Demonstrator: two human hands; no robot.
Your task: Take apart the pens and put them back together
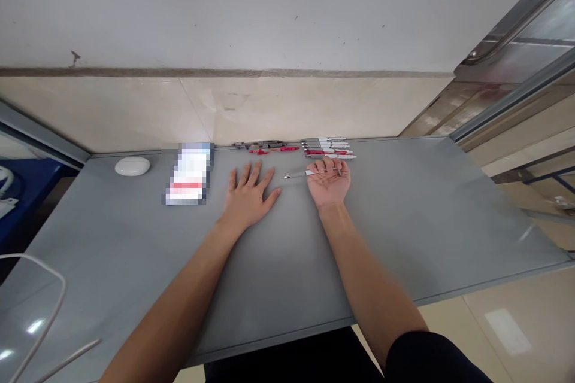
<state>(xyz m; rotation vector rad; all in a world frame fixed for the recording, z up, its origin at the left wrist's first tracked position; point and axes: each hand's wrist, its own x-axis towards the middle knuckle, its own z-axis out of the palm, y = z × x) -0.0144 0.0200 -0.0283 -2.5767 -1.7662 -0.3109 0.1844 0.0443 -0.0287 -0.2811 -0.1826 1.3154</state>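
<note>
My left hand [250,194] lies flat on the grey table [404,209], palm down, fingers spread, holding nothing. My right hand [329,179] rests palm up just to its right, fingers curled around a white pen [299,175] whose tip points left. Behind both hands, along the table's far edge, lie several pens: a dark and red group [265,146] and a white and red group [327,148] right above my right hand's fingers.
A white oval case [132,166] sits at the far left of the table. A blurred card or box [188,173] lies beside my left hand. White cable [45,305] loops over the near left corner. A wall rises behind; tiled floor at the right.
</note>
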